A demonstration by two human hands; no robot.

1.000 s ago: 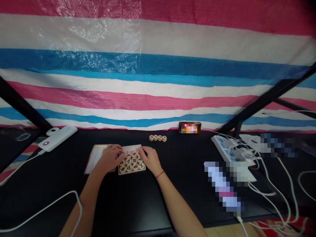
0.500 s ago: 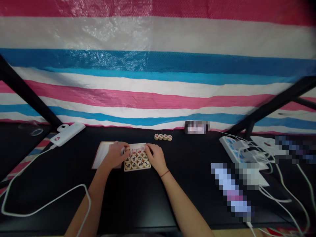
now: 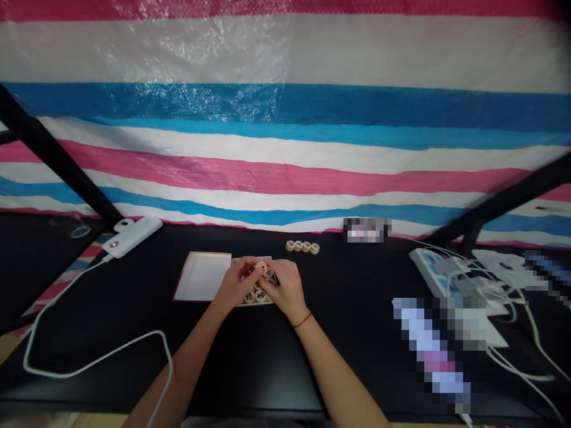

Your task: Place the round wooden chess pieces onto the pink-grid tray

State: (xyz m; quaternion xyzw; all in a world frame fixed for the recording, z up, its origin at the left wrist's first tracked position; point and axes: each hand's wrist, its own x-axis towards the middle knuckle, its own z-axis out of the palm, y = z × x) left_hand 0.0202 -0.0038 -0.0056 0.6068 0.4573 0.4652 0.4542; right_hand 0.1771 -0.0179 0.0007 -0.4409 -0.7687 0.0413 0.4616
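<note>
My left hand [image 3: 241, 280] and my right hand [image 3: 288, 288] meet above a shallow white box [image 3: 267, 259] of round Chinese chess pieces [image 3: 249, 296]. Both have their fingers closed around a few pale xiangqi pieces [image 3: 262, 266] lifted at the far side of the box; exactly which fingers grip which piece is partly hidden. Black characters show on the pieces in the near row. The hands cover much of the box. Left of it lies an open box lid [image 3: 203, 277], white inside, partly behind my left wrist.
A short row of several red-marked pieces [image 3: 303, 246] stands farther back. A white device [image 3: 136, 236] with a cable [image 3: 96, 362] lies at left. On the right are a power strip [image 3: 430, 270], tangled cables and blurred objects. A striped sheet [image 3: 285, 178] hangs behind the table.
Both hands have come together over the box, from its two sides, and xiangqi pieces now show between the fingers. The camera view has shifted slightly.
</note>
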